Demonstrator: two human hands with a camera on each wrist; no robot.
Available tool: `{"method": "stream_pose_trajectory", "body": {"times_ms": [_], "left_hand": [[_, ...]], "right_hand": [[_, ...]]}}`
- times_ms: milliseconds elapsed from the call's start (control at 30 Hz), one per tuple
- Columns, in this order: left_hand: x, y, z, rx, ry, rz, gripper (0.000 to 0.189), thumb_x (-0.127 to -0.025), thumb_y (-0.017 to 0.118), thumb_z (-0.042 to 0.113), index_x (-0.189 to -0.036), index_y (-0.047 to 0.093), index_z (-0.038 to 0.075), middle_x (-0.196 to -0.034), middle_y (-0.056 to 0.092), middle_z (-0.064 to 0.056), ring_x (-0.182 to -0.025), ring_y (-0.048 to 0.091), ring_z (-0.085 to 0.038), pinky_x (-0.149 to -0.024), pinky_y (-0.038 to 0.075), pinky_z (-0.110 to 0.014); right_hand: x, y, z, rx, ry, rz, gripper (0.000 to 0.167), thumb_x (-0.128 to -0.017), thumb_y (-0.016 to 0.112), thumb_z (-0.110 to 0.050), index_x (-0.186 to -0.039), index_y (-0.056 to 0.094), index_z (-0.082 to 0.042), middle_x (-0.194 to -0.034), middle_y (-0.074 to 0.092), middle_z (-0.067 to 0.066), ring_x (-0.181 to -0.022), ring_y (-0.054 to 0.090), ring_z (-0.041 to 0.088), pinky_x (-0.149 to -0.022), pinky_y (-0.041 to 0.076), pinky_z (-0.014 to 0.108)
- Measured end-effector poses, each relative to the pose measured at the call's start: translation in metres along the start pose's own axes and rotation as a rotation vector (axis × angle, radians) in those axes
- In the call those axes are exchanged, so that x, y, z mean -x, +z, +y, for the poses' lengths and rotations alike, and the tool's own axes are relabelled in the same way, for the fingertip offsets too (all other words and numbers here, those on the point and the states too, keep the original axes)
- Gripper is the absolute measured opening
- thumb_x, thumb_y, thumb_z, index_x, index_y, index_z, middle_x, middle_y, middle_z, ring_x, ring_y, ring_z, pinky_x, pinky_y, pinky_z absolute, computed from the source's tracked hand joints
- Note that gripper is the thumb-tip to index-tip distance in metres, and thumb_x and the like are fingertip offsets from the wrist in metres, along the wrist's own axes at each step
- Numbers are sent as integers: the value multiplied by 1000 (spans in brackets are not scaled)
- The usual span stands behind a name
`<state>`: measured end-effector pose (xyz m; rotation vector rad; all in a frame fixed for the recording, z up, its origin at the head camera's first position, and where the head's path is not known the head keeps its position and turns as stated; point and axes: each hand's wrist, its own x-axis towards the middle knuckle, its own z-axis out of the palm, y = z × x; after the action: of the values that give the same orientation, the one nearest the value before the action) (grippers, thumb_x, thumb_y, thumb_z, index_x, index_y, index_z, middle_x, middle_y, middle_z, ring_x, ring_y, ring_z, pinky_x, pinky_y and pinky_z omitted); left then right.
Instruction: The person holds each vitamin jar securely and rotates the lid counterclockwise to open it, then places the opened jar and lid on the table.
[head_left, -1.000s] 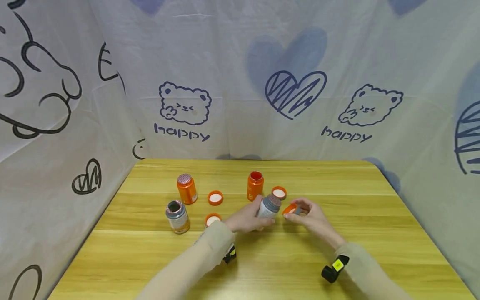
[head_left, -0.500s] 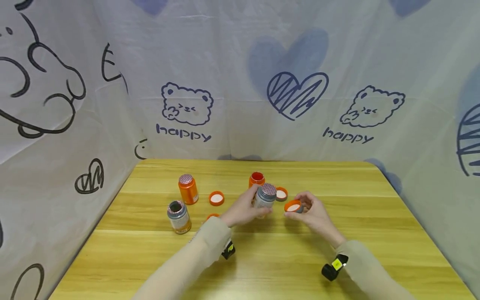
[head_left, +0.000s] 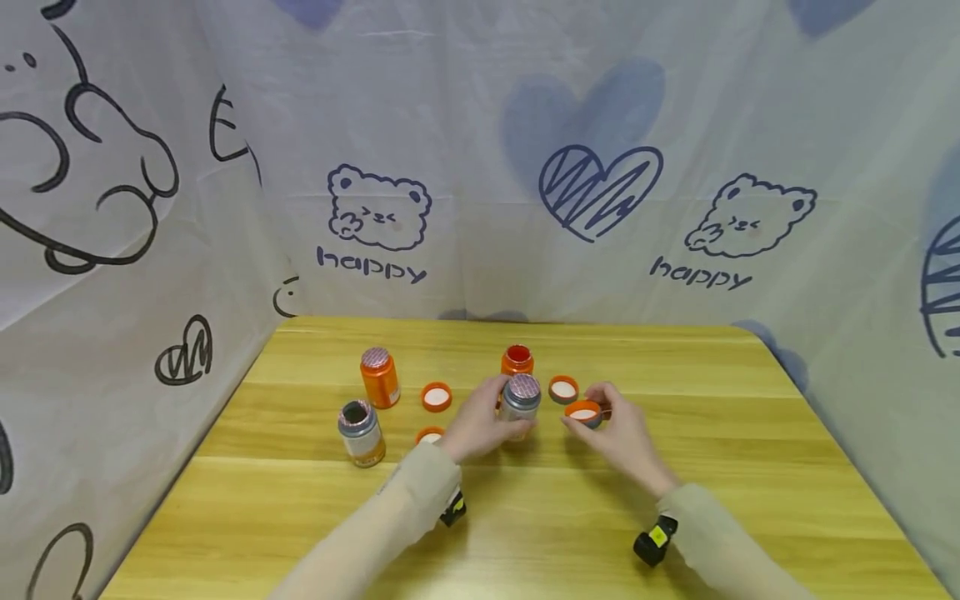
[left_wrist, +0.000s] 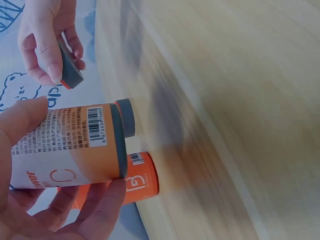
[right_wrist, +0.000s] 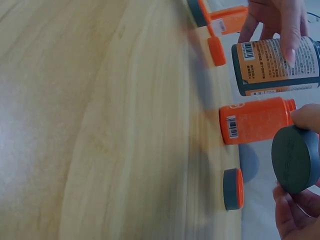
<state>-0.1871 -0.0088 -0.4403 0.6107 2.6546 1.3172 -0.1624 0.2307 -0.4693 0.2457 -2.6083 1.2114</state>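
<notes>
In the head view my left hand (head_left: pixel 476 425) grips a grey-topped bottle (head_left: pixel 521 400) with a white and orange label and a silvery seal over its mouth. The left wrist view shows its base off the table. My right hand (head_left: pixel 622 433) pinches a grey cap (head_left: pixel 583 414) by its rim, orange and white inside facing up, just right of the bottle and apart from it. Behind the held bottle stands an uncapped orange bottle (head_left: pixel 517 360), partly hidden. Beside it another grey cap (head_left: pixel 563 389) lies with its orange inside up.
On the left stand a sealed orange bottle (head_left: pixel 380 383) and an open grey-necked bottle (head_left: pixel 362 437). Near them lie an orange cap (head_left: pixel 436 397) and another cap (head_left: pixel 430 435) partly covered by the left arm. A printed cloth (head_left: pixel 480 250) hangs behind the table.
The bottle in my left hand has gone from tilted to nearly upright and shifted left. In my right hand the cap has turned from steeply tilted to inside facing up.
</notes>
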Motion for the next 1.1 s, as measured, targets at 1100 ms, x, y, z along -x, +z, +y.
{"method": "stream_pose_trajectory", "body": {"times_ms": [1100], "left_hand": [[-12, 14, 0, -168, -82, 2, 56, -72, 89, 20, -117, 59, 4, -106, 70, -10, -96, 67, -24, -90, 55, -42]], "right_hand": [[-7, 20, -2, 176, -34, -80, 51, -72, 82, -18, -113, 54, -4, -105, 70, 16, -91, 68, 27, -79, 55, 40]]}}
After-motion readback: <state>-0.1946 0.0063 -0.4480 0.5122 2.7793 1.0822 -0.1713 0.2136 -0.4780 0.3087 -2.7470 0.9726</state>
